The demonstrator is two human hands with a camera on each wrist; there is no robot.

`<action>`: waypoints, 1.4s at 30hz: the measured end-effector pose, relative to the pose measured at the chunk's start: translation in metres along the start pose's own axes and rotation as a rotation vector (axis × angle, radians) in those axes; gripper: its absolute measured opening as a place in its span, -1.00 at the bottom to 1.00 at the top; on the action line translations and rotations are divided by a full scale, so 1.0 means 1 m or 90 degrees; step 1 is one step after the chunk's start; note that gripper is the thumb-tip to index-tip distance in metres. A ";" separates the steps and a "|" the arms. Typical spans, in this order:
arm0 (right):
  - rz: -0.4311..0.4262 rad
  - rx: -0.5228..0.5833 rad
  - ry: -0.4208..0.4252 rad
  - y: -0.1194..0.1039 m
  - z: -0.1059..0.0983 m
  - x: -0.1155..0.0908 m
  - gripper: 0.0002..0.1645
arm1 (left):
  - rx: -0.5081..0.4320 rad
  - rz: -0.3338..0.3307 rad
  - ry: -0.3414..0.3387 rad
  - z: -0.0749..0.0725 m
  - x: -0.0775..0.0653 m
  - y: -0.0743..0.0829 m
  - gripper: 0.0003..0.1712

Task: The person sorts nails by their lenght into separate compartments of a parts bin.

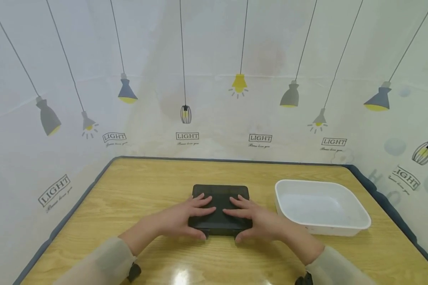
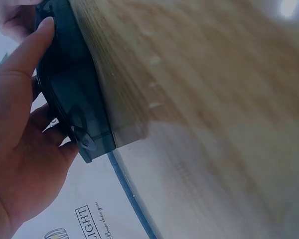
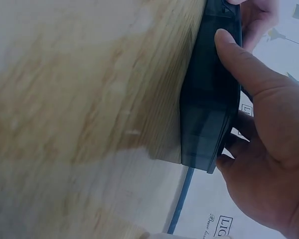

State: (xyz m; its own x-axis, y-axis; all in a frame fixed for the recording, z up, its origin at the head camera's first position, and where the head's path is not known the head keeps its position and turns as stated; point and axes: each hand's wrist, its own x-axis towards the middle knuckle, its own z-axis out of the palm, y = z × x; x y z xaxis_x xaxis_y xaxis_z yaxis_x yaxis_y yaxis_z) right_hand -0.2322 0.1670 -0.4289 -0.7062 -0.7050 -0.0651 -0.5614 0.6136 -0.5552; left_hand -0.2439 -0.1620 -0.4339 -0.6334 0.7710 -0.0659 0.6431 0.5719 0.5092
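Note:
A closed black plastic case (image 1: 219, 221) lies flat on the table, with two small latches along its near side. My left hand (image 1: 185, 215) rests on its left part, fingers spread over the lid and thumb against the near side. Mirroring it, my right hand (image 1: 258, 217) lies on the right part, thumb by the right latch. From the left wrist, the case (image 2: 77, 84) shows dark, slightly see-through walls, with the left hand's thumb (image 2: 32, 47) on its side. The right wrist view shows the right thumb (image 3: 239, 59) touching the case's side (image 3: 209, 84).
To the right of the case stands a white rectangular tub (image 1: 324, 227), open at the top. Both are on a wood-grain table (image 1: 135, 186) with a dark border. A pale curtain (image 1: 214, 47) printed with lamps surrounds it on the far side and both flanks.

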 end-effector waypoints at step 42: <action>-0.007 -0.088 0.031 -0.009 0.003 0.002 -0.04 | 0.087 -0.022 0.077 0.004 0.003 0.009 -0.03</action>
State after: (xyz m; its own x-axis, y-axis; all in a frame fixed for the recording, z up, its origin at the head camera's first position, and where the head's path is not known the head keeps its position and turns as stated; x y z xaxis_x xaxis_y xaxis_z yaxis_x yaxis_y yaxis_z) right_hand -0.2269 0.1591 -0.4262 -0.7178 -0.6961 -0.0172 -0.6209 0.6511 -0.4365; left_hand -0.2378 -0.1535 -0.4327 -0.6977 0.7159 0.0259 0.6675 0.6364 0.3866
